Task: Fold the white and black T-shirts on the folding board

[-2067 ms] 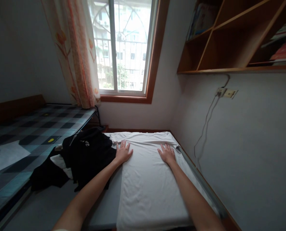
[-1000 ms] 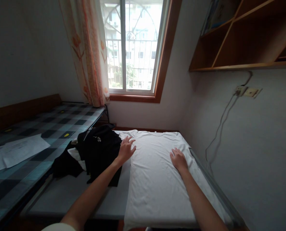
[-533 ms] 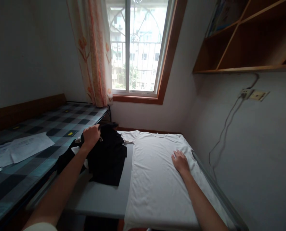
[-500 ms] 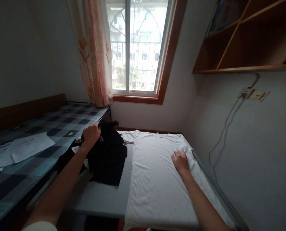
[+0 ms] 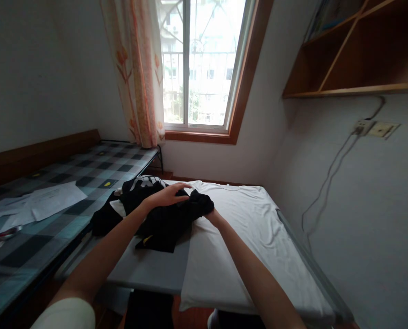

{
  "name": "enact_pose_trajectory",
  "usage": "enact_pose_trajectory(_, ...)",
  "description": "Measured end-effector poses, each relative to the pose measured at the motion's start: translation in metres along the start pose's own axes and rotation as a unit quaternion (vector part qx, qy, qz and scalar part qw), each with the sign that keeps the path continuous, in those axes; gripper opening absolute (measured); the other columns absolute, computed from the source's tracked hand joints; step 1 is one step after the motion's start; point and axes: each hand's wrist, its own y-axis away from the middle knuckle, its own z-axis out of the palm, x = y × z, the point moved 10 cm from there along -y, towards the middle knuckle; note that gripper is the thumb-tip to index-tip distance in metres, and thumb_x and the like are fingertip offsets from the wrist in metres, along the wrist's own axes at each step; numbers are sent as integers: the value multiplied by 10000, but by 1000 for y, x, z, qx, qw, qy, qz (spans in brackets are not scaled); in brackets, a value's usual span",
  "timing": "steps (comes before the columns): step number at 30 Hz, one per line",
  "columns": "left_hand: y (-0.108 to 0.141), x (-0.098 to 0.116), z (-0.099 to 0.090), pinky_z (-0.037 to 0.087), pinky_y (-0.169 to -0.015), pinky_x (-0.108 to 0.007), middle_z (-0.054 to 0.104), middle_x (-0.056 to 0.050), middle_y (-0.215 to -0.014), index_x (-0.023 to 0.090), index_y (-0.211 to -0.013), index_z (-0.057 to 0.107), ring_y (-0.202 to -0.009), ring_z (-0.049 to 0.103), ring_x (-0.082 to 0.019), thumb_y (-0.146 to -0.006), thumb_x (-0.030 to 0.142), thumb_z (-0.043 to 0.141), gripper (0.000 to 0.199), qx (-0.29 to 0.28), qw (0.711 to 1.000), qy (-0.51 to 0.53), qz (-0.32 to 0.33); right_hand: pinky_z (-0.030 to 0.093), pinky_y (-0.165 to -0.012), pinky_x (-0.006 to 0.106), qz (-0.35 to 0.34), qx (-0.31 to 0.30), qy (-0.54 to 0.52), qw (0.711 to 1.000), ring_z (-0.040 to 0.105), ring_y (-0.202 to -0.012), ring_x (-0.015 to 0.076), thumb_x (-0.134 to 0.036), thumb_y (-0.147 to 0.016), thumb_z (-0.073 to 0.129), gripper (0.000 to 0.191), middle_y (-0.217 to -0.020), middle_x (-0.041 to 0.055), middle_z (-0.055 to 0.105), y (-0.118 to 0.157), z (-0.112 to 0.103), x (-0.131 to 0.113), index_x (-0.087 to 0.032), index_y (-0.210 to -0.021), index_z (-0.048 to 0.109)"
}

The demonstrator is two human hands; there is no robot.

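Observation:
A black garment lies bunched on the grey board, partly over a spread white T-shirt. My left hand is over the garment's upper part, its thumb and fingers apart and no cloth pinched between them. At the right end, my right hand reaches in under the black cloth and holds that end up. Folds cover most of its fingers. More dark clothing with a white patch and grey lettering is piled to the left.
A bed with a checked cover stands along the left, with papers on it. The grey board carries the clothes. Beyond are a curtain and a window. Cords hang at right below a shelf.
My left hand has moved right and let go of the dark cloth it gripped. My right hand has left the white T-shirt and gone to the black garment, now bunched further right.

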Motion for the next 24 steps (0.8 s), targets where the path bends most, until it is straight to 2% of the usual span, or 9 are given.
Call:
enact_pose_trajectory(3, 26, -45, 1, 352, -1092, -372, 557, -66, -1346, 236, -1269, 592, -1256, 495, -263, -689, 277, 682, 589, -37, 996, -36, -70, 546, -760, 424, 16, 16, -37, 999, 616, -843, 231, -509, -493, 802, 522, -868, 35, 667, 9, -2, 9, -223, -892, 624)
enact_pose_trajectory(6, 46, -74, 9, 347, -1098, -383, 492, -69, -1415, 253, -1355, 513, -1296, 459, -272, -614, 260, 734, 773, -88, 991, -15, -99, 553, -739, 400, 26, 12, -88, 996, 627, -798, 210, -541, -536, 787, 482, -801, 10, 669, 7, 8, -3, -230, -866, 625)
enact_pose_trajectory(8, 49, -83, 5, 410, -1045, -391, 484, -87, -1418, 264, -1420, 422, -1270, 489, -270, -641, 302, 738, 841, -62, 993, 17, -102, 548, -796, 394, 20, 3, -153, 988, 638, -840, 210, -559, -598, 764, 441, -834, 7, 691, 0, 15, -28, -241, -875, 634)
enact_pose_trajectory(11, 44, -93, -17, 502, -921, -393, 449, -131, -1432, 268, -1479, 289, -1190, 558, -270, -726, 378, 686, 858, 59, 990, 51, -116, 522, -907, 400, -18, 0, -237, 971, 632, -993, 234, -600, -702, 689, 426, -958, 12, 715, -8, 6, -90, -253, -944, 651)
enact_pose_trajectory(14, 40, -95, -42, 530, -868, -398, 477, -148, -1395, 234, -1461, 306, -1120, 599, -252, -785, 424, 605, 763, 177, 977, 38, -110, 500, -958, 435, -97, 42, -200, 974, 583, -1139, 244, -636, -827, 511, 453, -1047, 2, 705, -8, -40, -169, -261, -1040, 651)
enact_pose_trajectory(18, 36, -98, -52, 545, -826, -392, 609, -132, -1216, 176, -1322, 481, -993, 643, -226, -780, 439, 581, 611, 221, 969, 34, -107, 479, -962, 510, -167, 90, -19, 982, 513, -1248, 274, -550, -881, 483, 374, -1090, -12, 696, 0, -117, -254, -293, -1083, 662)
enact_pose_trajectory(21, 28, -98, -41, 541, -817, -381, 662, -108, -1080, 158, -1176, 583, -934, 654, -217, -748, 461, 611, 525, 203, 971, 67, -103, 488, -912, 517, -186, 181, 72, 963, 528, -1234, 275, -526, -881, 488, 342, -1154, -17, 677, 6, -175, -285, -311, -1077, 667)
enact_pose_trajectory(23, 18, -94, -26, 540, -793, -372, 670, -110, -1040, 148, -1120, 606, -893, 663, -218, -730, 495, 638, 523, 182, 972, 110, -104, 468, -901, 491, -197, 222, 80, 952, 539, -1216, 259, -500, -905, 435, 417, -1270, 26, 616, 9, -195, -291, -232, -1159, 628)
enact_pose_trajectory(24, 11, -91, -15, 540, -773, -365, 667, -116, -1047, 146, -1119, 604, -877, 667, -219, -726, 517, 646, 542, 169, 969, 141, -108, 454, -913, 474, -204, 228, 61, 950, 544, -1206, 248, -479, -901, 443, 441, -1306, 52, 589, 10, -196, -288, -191, -1190, 607)
